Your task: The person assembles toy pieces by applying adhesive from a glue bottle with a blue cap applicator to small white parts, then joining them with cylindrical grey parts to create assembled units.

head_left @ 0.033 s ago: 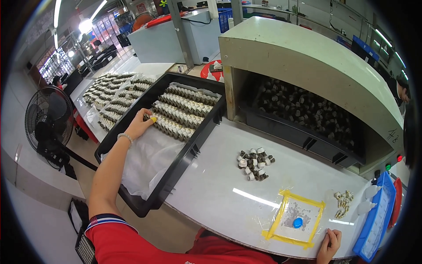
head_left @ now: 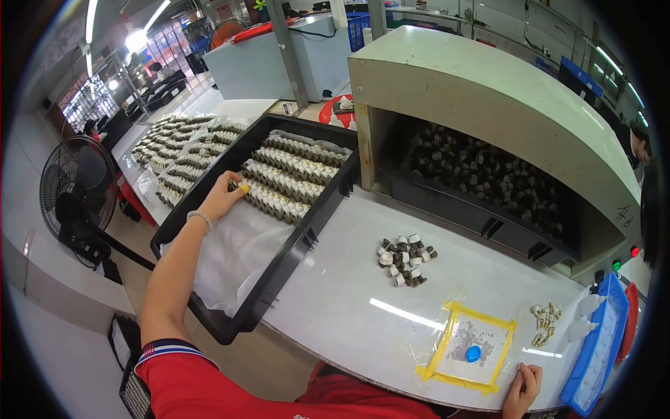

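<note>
At the left end of a row of small white-and-dark parts (head_left: pixel 283 202), my left hand (head_left: pixel 222 197) reaches into a black tray (head_left: pixel 241 322). Its thumb and fingers are closed together at the row's end, with a yellow cover on the thumb tip. Whatever lies between those fingertips is hidden. My right hand (head_left: pixel 523 391) rests at the table's front edge with curled fingers; I cannot make out anything in them. Left of it, a blue round cap (head_left: pixel 473 353) sits inside a yellow tape square (head_left: pixel 506 353). Small cream pieces (head_left: pixel 546 322) lie beyond the hand.
A loose pile of white-and-dark parts (head_left: pixel 403 260) lies mid-table. Behind it, an arched hood (head_left: pixel 481 91) covers a black bin (head_left: pixel 460 218) of similar parts. A blue tray (head_left: pixel 593 356) and white bottles (head_left: pixel 581 329) stand at right. A fan (head_left: pixel 77 185) stands at left.
</note>
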`<state>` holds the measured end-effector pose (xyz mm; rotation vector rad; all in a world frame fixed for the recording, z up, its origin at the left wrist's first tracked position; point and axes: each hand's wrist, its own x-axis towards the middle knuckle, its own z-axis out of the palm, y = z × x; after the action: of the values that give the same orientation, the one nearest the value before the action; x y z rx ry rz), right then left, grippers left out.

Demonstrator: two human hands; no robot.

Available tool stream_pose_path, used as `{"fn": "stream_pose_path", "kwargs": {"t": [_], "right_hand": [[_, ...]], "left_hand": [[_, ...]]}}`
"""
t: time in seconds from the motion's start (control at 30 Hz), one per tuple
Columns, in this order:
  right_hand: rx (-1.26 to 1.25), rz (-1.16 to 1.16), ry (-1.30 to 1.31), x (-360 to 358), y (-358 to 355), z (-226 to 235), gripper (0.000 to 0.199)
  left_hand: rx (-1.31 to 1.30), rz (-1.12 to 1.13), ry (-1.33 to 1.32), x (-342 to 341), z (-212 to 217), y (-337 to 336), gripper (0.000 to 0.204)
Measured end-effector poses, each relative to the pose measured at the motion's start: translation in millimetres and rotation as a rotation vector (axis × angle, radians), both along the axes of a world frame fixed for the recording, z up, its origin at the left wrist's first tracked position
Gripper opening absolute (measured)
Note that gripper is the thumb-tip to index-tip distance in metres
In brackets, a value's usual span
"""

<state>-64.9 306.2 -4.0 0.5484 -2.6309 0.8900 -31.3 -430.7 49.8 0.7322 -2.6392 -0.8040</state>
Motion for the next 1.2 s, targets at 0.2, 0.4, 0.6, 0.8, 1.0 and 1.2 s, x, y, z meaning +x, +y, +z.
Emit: {"fn": "stream_pose_path", "kwargs": {"t": [0.2,0.4,0.6,0.8,1.0,1.2], "right_hand": [[0.0,-0.022,-0.005,0,-2,3,0.013],[-0.001,-0.024,-0.018,0,1,0,0.014],[0.01,-0.01,0.005,1,-5,5,0.016],[-0.081,-0.048,-0.107,1,2,-11,0.016],[-0.059,-0.034,-0.061,1,5,-11,0.017],[-0.125,-0.059,-0.053,5,-6,0,0.015]], "left_hand": [[0.107,0.042,-0.058,-8,6,7,0.03],[0.57,0.219,0.439,-4,-11,-33,0.025],[0.182,0.296,0.431,0,5,-35,0.017],[0.417,0.175,0.625,5,72,77,0.015],[0.526,-0.439,0.451,57,62,247,0.016],[0.099,-0.395,0.351,50,6,319,0.031]]}}
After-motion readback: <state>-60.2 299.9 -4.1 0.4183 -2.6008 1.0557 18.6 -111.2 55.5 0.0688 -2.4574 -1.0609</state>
